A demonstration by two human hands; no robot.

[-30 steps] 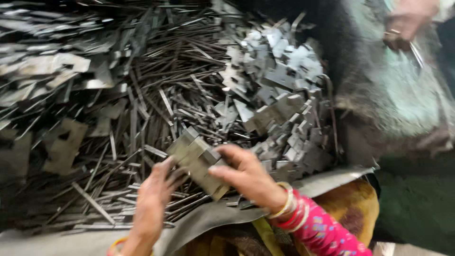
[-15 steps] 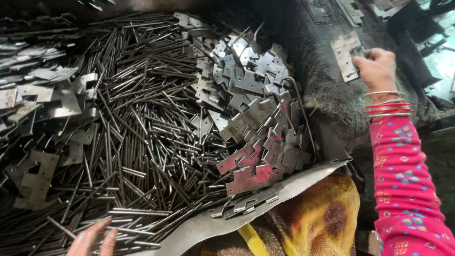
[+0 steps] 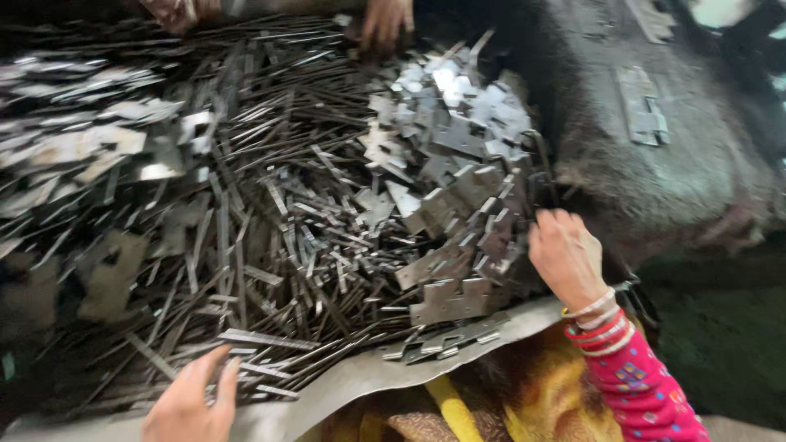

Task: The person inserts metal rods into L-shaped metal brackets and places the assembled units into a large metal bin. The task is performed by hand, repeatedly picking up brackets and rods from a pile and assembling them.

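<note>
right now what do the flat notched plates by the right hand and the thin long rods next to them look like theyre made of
The flat notched grey plates look like stamped sheet metal, likely steel: thin, hard-edged, with a dull sheen. The thin long dark rods look like bare metal too, catching narrow glints. The right hand touches the plates; the exact alloy cannot be told.

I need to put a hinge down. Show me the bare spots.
Bare: the dark mat right of the plate heap, beyond the set-down hinges; also the grey sheet edge between left hand and right hand. The rod pile is crowded throughout.
</note>
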